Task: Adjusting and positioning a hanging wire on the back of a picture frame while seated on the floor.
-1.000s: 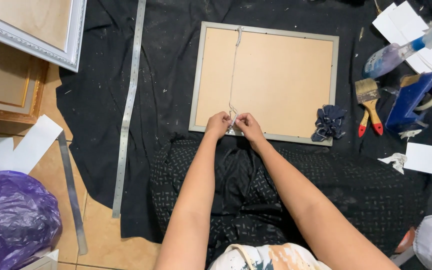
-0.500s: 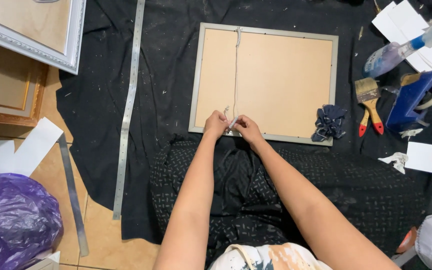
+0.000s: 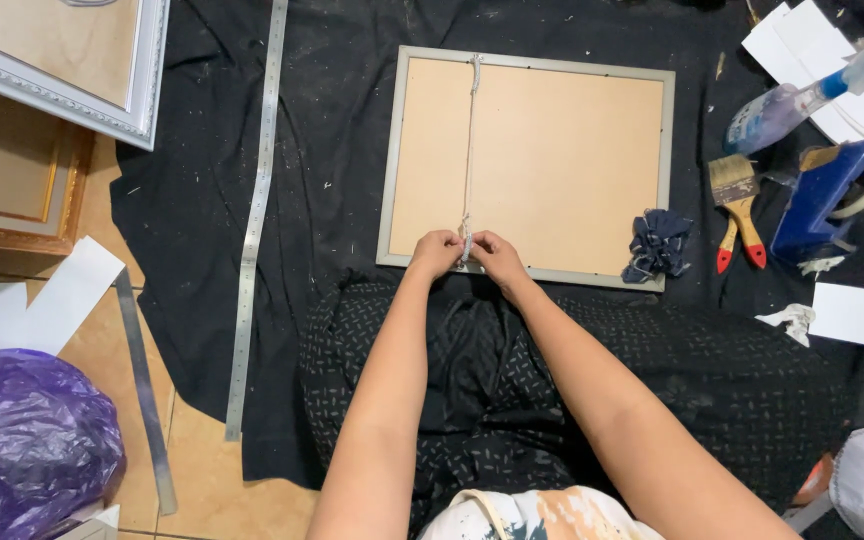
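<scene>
Both hands pinch a cord at the lower edge of a frame lying face down at upper centre.

The left hand (image 3: 436,252) and right hand (image 3: 496,256) close their fingertips on the cord (image 3: 469,150), which runs up the frame (image 3: 552,160) backing; the knot itself is hidden. At lower left sits a purple bag (image 3: 22,440), contents unseen. At right, a blue tape dispenser (image 3: 824,200), two brushes (image 3: 737,210), a spray bottle (image 3: 802,90) and white sheets (image 3: 857,315), some cut off by the edge.
</scene>
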